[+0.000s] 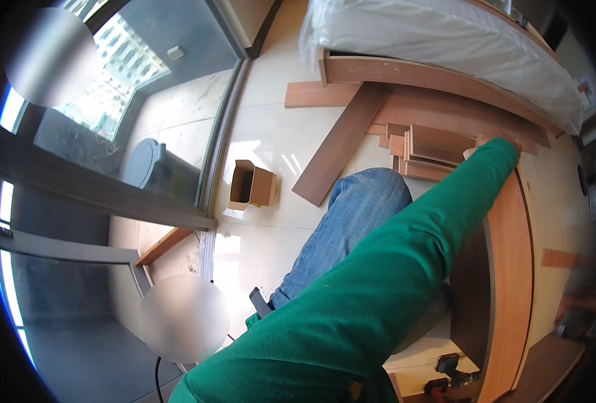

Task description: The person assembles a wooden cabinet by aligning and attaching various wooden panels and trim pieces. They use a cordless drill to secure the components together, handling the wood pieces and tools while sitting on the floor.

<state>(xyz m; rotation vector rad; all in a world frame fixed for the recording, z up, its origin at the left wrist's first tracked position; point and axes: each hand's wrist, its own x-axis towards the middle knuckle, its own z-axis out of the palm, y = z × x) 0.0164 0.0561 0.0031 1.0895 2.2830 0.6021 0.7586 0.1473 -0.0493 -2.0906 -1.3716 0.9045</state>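
My left arm, in a green sleeve, stretches from the lower left across to the upper right. At its end my left hand (pixel 492 140) is at the far end of a long light-brown wooden panel (pixel 515 269), beside a stack of brown wooden pieces (pixel 439 146). The sleeve and wrist hide most of its fingers, so what it grips does not show. My right hand is not in view. My bent knee in blue jeans (pixel 372 195) lies under the arm. A cordless drill (pixel 451 368) rests on the floor at the bottom right.
A dark plank (pixel 341 144) lies slanted on the tiles near an open cardboard box (pixel 252 185). Behind them stands a wooden bed frame (pixel 419 72) with a plastic-wrapped mattress (pixel 439 40). A glass door frame (pixel 227 127) borders the left; a lidded grey bin (pixel 160 169) shows through it.
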